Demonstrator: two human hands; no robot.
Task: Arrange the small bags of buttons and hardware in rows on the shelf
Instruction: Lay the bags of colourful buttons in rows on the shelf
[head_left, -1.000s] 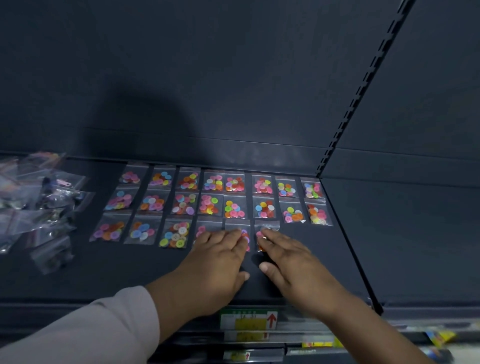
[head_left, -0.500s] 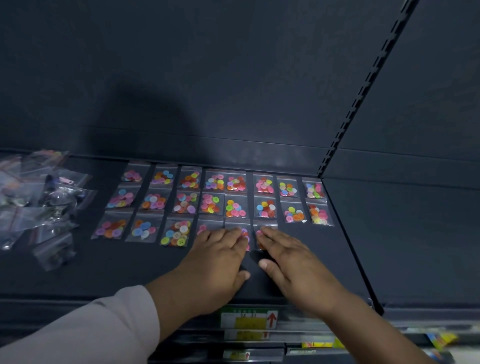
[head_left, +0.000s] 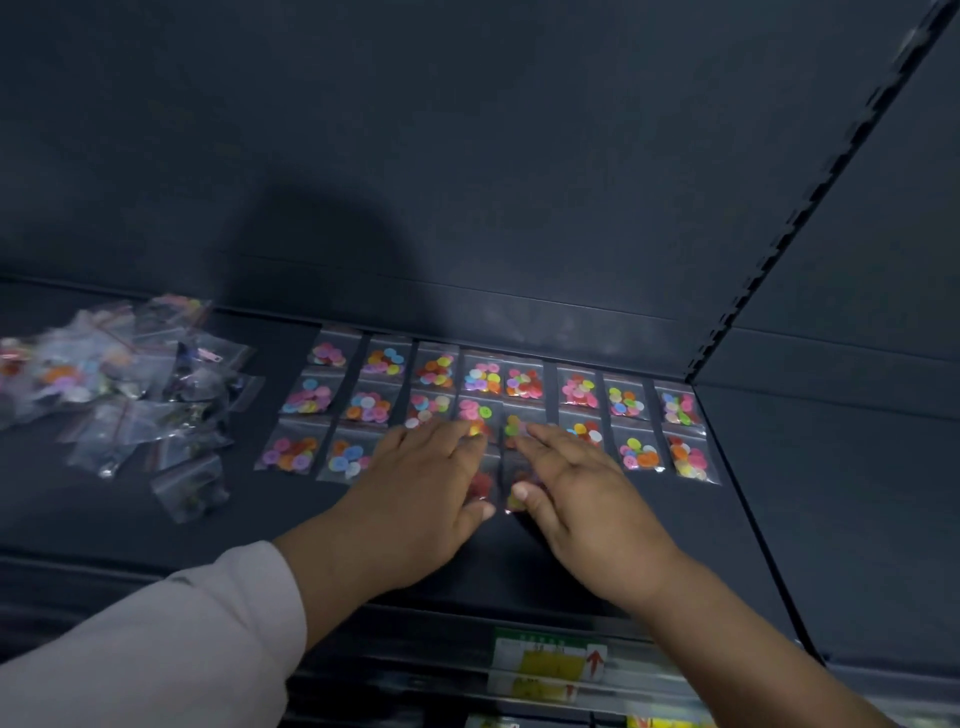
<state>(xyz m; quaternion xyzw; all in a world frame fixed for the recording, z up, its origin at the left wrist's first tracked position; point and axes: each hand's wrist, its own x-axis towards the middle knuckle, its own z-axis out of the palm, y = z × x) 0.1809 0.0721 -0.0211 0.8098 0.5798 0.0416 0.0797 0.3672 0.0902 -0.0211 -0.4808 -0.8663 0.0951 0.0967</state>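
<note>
Clear bags of bright buttons (head_left: 628, 402) lie in three rows on the dark shelf (head_left: 727, 530). The left hand (head_left: 415, 499) and right hand (head_left: 582, 499) press flat, fingers straight, on the near row's middle bags. Loose bags (head_left: 119, 384) are heaped far left.

A green-and-yellow paper price label with a red arrow (head_left: 550, 659) is sitting low in view; a black slotted metal upright (head_left: 776, 254) is rising at right.

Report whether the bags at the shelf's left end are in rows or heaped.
Heaped: the clear bags overlap at odd angles in one loose pile.
</note>
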